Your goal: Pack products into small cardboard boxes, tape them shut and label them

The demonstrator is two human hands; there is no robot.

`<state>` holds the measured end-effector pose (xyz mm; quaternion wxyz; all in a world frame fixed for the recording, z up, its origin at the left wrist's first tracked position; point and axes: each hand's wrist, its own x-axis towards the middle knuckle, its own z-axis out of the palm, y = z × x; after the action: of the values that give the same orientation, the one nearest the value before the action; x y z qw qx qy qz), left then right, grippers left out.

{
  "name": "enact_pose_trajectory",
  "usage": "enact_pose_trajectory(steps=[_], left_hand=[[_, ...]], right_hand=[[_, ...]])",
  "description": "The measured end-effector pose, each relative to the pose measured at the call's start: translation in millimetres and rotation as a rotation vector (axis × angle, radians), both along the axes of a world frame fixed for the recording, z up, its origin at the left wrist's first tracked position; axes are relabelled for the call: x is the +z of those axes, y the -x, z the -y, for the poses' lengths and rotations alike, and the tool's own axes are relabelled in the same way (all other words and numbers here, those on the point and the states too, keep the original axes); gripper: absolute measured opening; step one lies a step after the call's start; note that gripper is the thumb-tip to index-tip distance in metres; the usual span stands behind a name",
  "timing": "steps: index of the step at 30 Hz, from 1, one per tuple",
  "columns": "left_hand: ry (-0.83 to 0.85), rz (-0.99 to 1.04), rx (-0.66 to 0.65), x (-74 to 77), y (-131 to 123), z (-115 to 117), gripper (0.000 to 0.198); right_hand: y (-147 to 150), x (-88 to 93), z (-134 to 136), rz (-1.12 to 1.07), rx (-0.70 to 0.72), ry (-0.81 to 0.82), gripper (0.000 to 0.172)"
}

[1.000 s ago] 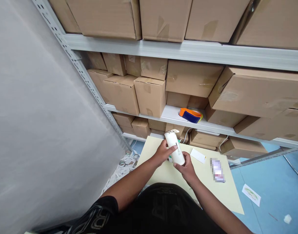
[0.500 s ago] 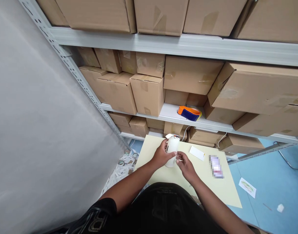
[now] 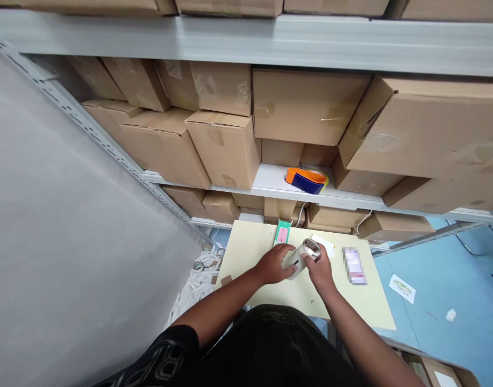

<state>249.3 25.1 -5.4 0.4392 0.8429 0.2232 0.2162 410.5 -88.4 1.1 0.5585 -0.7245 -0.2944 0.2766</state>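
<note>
Above the pale yellow table I hold a white roll-like cylinder, tilted with its upper end leaning right. A dark hollow shows in that end, inside a shiny rim, and a small black mark is on its side. My left hand is closed around the lower left part. At the upper right end, my right hand grips the rim with thumb and fingers. Behind my left hand lies a green box with a pink panel. A white card is partly hidden behind my right hand.
The table stands before a metal shelf packed with cardboard boxes. An orange and blue band lies on the middle shelf. A blurred purple item is at the table's right. White scraps cover the floor at left.
The cylinder has gone from upright to tilted right, its hollow end now showing. My right hand has moved up to its end. The green box has come into sight behind.
</note>
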Motion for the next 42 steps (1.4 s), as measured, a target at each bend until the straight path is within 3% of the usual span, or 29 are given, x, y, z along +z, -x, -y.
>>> enact_pose_trajectory(steps=[2, 3, 5, 10, 13, 16, 21, 26, 30, 33, 38, 42], left_hand=[[0.066, -0.131, 0.097, -9.7, -11, -27, 0.021], [0.115, -0.229, 0.189, -15.4, -19, -43, 0.019], [0.192, -0.464, 0.354, -28.8, -38, -78, 0.023], [0.235, -0.674, 0.431, -66.9, -92, -154, 0.036], [0.269, -0.735, 0.488, -85.0, -118, -177, 0.043], [0.296, -0.743, 0.527, -98.2, -135, -185, 0.045], [0.329, -0.702, 0.572, -108.2, -148, -183, 0.033], [0.329, -0.594, 0.597, -89.5, -135, -166, 0.023], [0.326, -0.484, 0.599, -66.5, -97, -124, 0.024], [0.478, -0.353, 0.565, -57.7, -67, -87, 0.018], [0.686, -0.228, 0.484, -56.8, -33, -50, 0.016], [0.732, -0.199, 0.485, -58.8, -15, -38, 0.018]], right_hand=[[-20, -11.6, 15, 0.003, -0.052, 0.051, 0.052], [-28, -17.2, 23, 0.001, -0.082, 0.082, 0.052], [-40, -27.5, 39, -0.008, -0.128, 0.134, 0.051], [-50, -44.0, 78, -0.058, -0.117, 0.167, 0.054], [-57, -47.0, 96, -0.058, -0.103, 0.182, 0.053], [-68, -48.7, 110, -0.042, -0.117, 0.204, 0.052], [-83, -52.6, 118, -0.045, -0.143, 0.218, 0.052], [-93, -55.7, 102, -0.102, -0.162, 0.185, 0.054], [-96, -45.6, 73, -0.143, -0.151, 0.114, 0.051], [-89, -26.7, 47, -0.171, -0.098, 0.021, 0.048], [-66, 5.4, -8, -0.121, -0.105, -0.152, 0.054], [-47, 9.8, -48, 0.043, -0.009, -0.148, 0.06]])
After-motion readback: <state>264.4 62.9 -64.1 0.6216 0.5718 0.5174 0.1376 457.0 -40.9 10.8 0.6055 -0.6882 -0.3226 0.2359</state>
